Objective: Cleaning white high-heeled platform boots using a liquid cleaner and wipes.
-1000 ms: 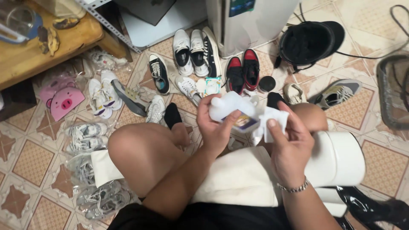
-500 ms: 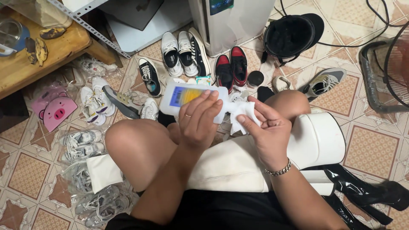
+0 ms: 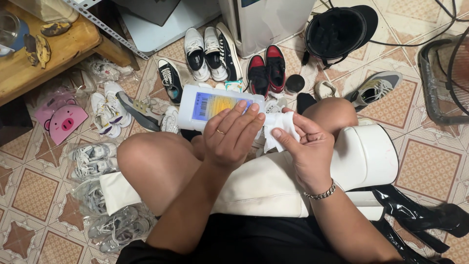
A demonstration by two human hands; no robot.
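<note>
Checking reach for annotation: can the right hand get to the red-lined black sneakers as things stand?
Probably not right away. The right hand holds a white cloth against the bottle gripped by the left hand. The sneakers sit on the floor beyond the bottle and raised knees.

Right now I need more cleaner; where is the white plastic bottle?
Head view, centre: the white plastic bottle lies sideways in the left hand, its neck at the white cloth.

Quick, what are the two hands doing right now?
Left hand: closed around a white plastic bottle, tipped on its side toward the other hand.
Right hand: holding a white cloth at the bottle's mouth.
</note>
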